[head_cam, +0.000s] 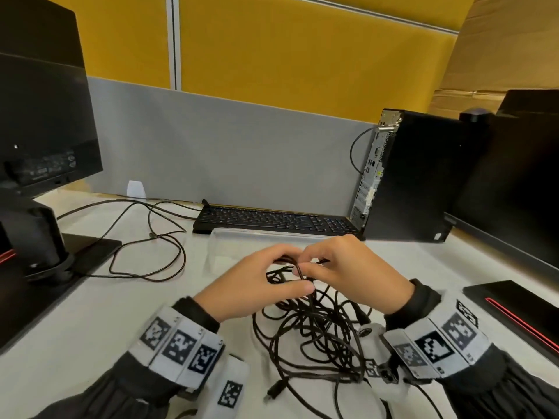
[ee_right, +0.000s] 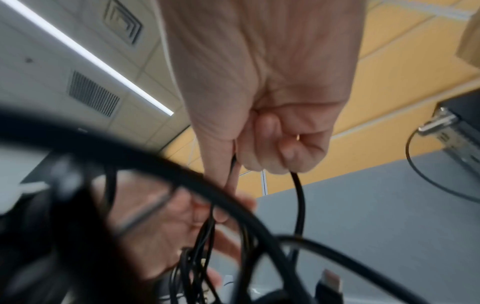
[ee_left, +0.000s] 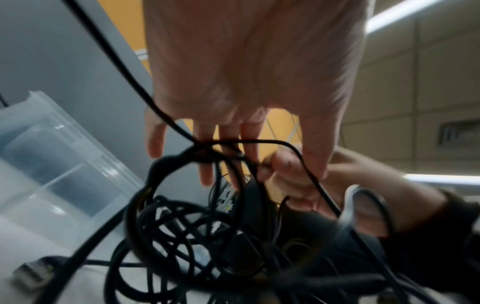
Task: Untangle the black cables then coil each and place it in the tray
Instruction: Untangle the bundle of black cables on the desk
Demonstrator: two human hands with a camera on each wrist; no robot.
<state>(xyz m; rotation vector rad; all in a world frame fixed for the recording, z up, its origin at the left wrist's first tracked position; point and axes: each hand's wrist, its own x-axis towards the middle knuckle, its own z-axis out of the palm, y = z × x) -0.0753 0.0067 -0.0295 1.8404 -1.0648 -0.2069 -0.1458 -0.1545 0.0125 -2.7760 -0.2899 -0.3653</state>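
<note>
A loose tangle of black cables [head_cam: 314, 337] lies on the white desk in front of me, with a USB plug [head_cam: 275, 390] sticking out at its near edge. Both hands meet over its far side. My left hand [head_cam: 299, 272] curls its fingers and thumb round a few raised strands [ee_left: 207, 148]. My right hand [head_cam: 308, 264] pinches one thin strand [ee_right: 298, 195] between thumb and curled fingers [ee_right: 262, 148]. The clear plastic tray [head_cam: 242, 232] sits just beyond the hands, and in the left wrist view the tray [ee_left: 52, 156] holds no cable that I can see.
A black keyboard [head_cam: 272, 220] lies behind the tray and a PC tower [head_cam: 405, 176] stands at the back right. Monitors flank me: one on a stand [head_cam: 42, 116] at left, one [head_cam: 520, 182] at right. Another thin cable [head_cam: 151, 252] loops over the desk at left.
</note>
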